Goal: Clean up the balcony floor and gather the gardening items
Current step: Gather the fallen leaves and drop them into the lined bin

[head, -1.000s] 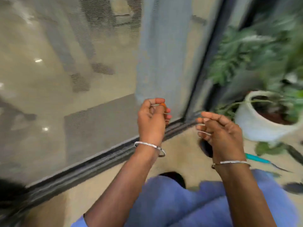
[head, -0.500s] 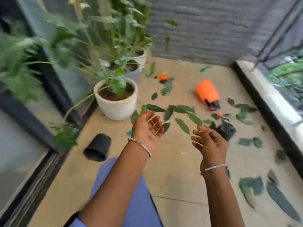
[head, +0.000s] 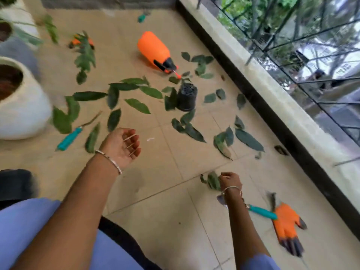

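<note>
Several green leaves lie scattered over the beige balcony floor. My right hand is low at the floor and pinches a leaf. My left hand hovers palm up with loosely curled fingers and holds nothing. An orange spray bottle lies on its side. A small black pot stands upside down. A teal-handled tool lies left. Another teal-handled tool lies beside an orange glove.
A white planter with soil stands at the left edge. A raised ledge with a wire railing runs along the right. A second orange glove and a small teal item lie far back. A black pot lies near my knee.
The view swung right from the glass door onto the littered floor. My right hand dropped to the floor and took hold of a leaf. My left hand stayed raised and empty.
</note>
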Demonstrator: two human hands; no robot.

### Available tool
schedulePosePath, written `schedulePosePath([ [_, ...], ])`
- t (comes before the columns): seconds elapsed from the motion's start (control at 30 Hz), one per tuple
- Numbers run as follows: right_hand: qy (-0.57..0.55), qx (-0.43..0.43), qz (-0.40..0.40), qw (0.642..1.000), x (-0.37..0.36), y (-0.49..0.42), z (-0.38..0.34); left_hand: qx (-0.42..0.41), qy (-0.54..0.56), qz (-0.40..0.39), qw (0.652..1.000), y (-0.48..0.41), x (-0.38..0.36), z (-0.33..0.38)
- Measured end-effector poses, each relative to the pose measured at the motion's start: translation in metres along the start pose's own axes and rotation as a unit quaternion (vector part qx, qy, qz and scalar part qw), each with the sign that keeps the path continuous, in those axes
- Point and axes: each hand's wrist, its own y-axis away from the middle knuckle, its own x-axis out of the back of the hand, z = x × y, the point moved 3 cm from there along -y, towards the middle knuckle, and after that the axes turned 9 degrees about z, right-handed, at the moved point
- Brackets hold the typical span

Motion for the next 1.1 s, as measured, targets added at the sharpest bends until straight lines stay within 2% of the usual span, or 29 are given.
schedulePosePath([
  [0.07,0.058,0.01,0.017,0.998,-0.004,-0.006,0.022,0.002,-0.032,-0.003,0.999,0.0,-0.01,-0.006],
  [0.2,0.168,0.1,0.003,0.981,-0.024,-0.008,0.036,0.0,-0.076,-0.034,0.996,0.0,-0.028,-0.016],
  [0.3,0.177,0.133,0.032,0.975,-0.036,-0.009,0.038,-0.006,-0.09,-0.041,0.995,-0.002,-0.037,-0.018],
  [0.37,0.136,0.112,0.048,0.983,-0.038,-0.009,0.038,-0.01,-0.095,-0.037,0.995,-0.004,-0.039,-0.019],
  [0.47,0.005,0.04,0.088,0.995,-0.027,-0.005,0.027,-0.014,-0.111,-0.032,0.993,-0.007,-0.041,-0.02],
  [0.53,-0.105,0.004,0.122,0.987,-0.015,0.009,0.007,-0.023,-0.14,-0.029,0.989,-0.007,-0.043,-0.023],
  [0.6,-0.238,-0.007,0.131,0.962,-0.002,0.033,-0.021,-0.036,-0.192,-0.03,0.98,-0.006,-0.049,-0.026],
  [0.7,-0.385,0.066,0.033,0.92,0.005,0.087,-0.077,-0.025,-0.261,-0.075,0.962,-0.002,-0.059,-0.035],
  [0.8,-0.361,0.185,-0.081,0.911,-0.011,0.145,-0.118,0.012,-0.248,-0.13,0.96,0.004,-0.07,-0.043],
  [0.9,-0.321,0.279,-0.14,0.894,-0.032,0.18,-0.128,0.037,-0.121,-0.142,0.982,0.008,-0.074,-0.04],
  [0.97,-0.32,0.273,-0.116,0.9,-0.037,0.175,-0.122,0.033,-0.048,-0.109,0.992,-0.002,-0.069,-0.035],
  [1.03,-0.305,0.236,-0.034,0.922,-0.038,0.153,-0.104,0.01,-0.025,-0.063,0.998,-0.01,-0.06,-0.029],
  [1.1,-0.223,0.204,0.054,0.952,-0.042,0.114,-0.075,0.0,-0.028,-0.04,0.999,-0.015,-0.052,-0.024],
])
